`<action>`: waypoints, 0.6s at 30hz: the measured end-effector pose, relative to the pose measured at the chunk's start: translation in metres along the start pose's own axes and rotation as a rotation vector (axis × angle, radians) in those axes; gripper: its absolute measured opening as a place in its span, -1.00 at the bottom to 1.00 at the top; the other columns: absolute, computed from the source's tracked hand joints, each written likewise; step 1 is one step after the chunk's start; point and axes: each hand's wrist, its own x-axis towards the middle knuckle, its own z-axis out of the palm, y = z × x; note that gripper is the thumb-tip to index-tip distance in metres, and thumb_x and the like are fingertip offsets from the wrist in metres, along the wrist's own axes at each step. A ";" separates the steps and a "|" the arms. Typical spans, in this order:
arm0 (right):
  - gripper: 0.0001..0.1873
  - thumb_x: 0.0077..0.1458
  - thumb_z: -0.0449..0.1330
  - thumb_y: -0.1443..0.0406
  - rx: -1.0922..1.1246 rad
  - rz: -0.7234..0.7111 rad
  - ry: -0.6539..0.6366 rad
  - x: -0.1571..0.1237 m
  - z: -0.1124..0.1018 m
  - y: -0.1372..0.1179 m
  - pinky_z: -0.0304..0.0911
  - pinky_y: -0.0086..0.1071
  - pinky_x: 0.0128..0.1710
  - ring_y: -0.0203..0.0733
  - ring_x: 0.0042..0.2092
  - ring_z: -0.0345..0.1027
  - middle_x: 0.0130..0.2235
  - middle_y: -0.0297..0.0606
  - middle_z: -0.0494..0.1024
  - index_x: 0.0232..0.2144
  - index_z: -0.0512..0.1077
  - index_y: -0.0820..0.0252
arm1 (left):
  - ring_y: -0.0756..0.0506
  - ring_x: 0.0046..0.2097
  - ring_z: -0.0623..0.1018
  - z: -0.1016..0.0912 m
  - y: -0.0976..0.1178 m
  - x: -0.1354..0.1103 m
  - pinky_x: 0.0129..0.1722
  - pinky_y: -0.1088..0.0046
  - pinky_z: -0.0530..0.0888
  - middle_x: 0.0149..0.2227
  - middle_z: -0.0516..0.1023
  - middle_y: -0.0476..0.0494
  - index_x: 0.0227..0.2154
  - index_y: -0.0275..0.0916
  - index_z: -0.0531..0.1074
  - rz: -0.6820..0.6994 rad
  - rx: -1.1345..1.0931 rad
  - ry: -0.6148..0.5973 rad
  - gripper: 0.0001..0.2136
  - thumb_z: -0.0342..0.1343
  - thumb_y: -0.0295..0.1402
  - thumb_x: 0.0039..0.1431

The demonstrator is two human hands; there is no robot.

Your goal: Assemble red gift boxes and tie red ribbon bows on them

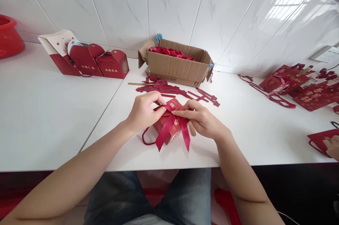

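A small red gift box (173, 133) with gold print sits near the table's front edge. On its top lies a dark red satin ribbon (164, 133), its two tails hanging down the near side. My left hand (144, 110) pinches the ribbon at the left of its knot. From the right, my right hand (202, 117) reaches in with its index finger on the knot and the other fingers curled; whether ribbon is between them is hidden. A twisted red cord (146, 140) loops out at the box's left. Part of a wooden stick (192, 129) shows beside the box.
Behind my hands lie red paper strips (164, 88) and a cardboard box (177, 67) full of red ribbon. Red gift boxes (97, 62) stand at back left, with red gift bags (315, 90) at right. Another person's hand (333, 146) holds a red piece at the right edge.
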 end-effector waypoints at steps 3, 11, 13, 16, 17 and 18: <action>-0.50 0.21 -0.10 0.51 0.028 0.005 -0.034 -0.001 -0.002 0.000 0.35 -0.24 -0.29 -0.21 -0.29 0.22 -0.31 -0.21 0.29 0.06 0.44 0.11 | -0.01 -0.41 0.52 0.001 -0.002 0.000 -0.38 0.46 0.49 -0.48 0.54 -0.02 -0.54 -0.24 0.42 0.011 0.000 0.003 -0.91 0.15 -0.54 -0.01; -0.48 0.20 -0.11 0.53 0.028 -0.040 -0.129 0.002 -0.005 -0.004 0.32 -0.23 -0.26 -0.20 -0.25 0.24 -0.27 -0.19 0.36 0.07 0.41 0.10 | -0.01 -0.42 0.52 0.001 -0.007 -0.001 -0.42 0.47 0.45 -0.50 0.54 -0.03 -0.57 -0.26 0.41 0.072 0.005 0.026 -0.87 0.08 -0.59 -0.01; -0.50 0.21 -0.12 0.52 0.031 -0.053 -0.124 0.003 -0.006 -0.005 0.32 -0.25 -0.27 -0.21 -0.26 0.25 -0.28 -0.19 0.37 0.06 0.41 0.09 | -0.01 -0.42 0.52 0.000 -0.008 -0.001 -0.43 0.49 0.45 -0.50 0.53 -0.03 -0.57 -0.27 0.41 0.058 0.008 0.018 -0.87 0.08 -0.59 -0.01; -0.53 0.23 -0.10 0.49 0.028 -0.035 -0.078 0.001 -0.005 -0.005 0.31 -0.29 -0.30 -0.22 -0.29 0.26 -0.30 -0.20 0.38 0.08 0.38 0.10 | 0.00 -0.42 0.53 -0.002 -0.008 0.001 -0.43 0.49 0.46 -0.51 0.53 -0.02 -0.58 -0.27 0.40 0.018 0.000 0.001 -0.88 0.09 -0.58 -0.02; -0.55 0.24 -0.09 0.47 0.030 -0.013 -0.056 0.001 -0.005 -0.004 0.31 -0.30 -0.31 -0.23 -0.29 0.27 -0.30 -0.21 0.39 0.09 0.36 0.11 | 0.00 -0.42 0.53 -0.003 -0.007 0.001 -0.42 0.49 0.47 -0.50 0.53 -0.02 -0.57 -0.27 0.40 0.006 -0.004 -0.001 -0.88 0.10 -0.57 -0.02; -0.57 0.25 -0.07 0.46 0.032 0.011 -0.034 0.000 -0.005 -0.004 0.31 -0.30 -0.31 -0.23 -0.30 0.28 -0.30 -0.21 0.41 0.10 0.34 0.11 | 0.00 -0.42 0.53 -0.003 -0.007 0.001 -0.41 0.48 0.48 -0.50 0.53 -0.02 -0.57 -0.26 0.40 -0.001 -0.007 -0.002 -0.89 0.10 -0.57 -0.02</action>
